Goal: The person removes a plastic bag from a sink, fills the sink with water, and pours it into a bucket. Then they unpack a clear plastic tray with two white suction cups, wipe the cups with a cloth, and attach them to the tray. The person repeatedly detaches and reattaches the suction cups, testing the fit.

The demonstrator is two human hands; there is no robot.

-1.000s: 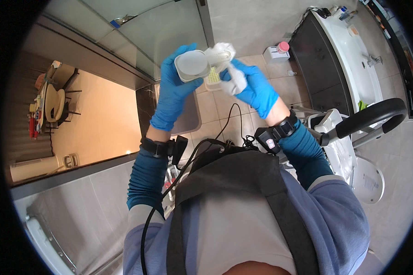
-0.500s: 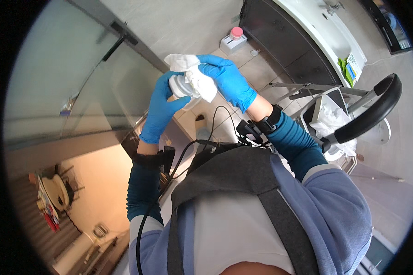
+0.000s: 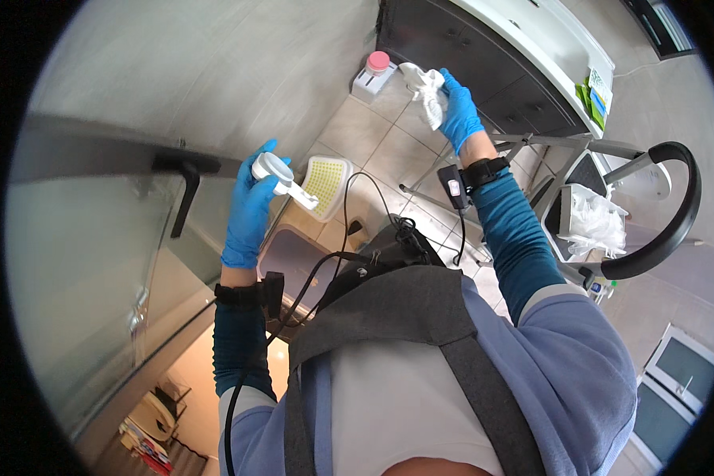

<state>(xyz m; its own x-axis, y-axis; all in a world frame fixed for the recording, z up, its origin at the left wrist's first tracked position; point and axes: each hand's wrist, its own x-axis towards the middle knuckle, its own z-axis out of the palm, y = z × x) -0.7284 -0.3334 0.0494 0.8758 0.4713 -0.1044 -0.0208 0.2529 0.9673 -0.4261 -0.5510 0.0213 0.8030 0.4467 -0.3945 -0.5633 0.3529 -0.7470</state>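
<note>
Left hand [image 3: 248, 208], gloved in blue, curled around 1 white piece [image 3: 273, 167], which had a round end and narrow arm. Right hand [image 3: 461, 117] pinched 1 crumpled white cloth [image 3: 427, 92].

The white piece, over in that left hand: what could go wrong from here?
The left hand holds the white piece by its round end, with its arm sticking out, so a slip might drop it toward the tiled floor.

The black cable runs close to the left forearm and could snag.

The white cloth hangs loosely from the right hand and might fall.
</note>
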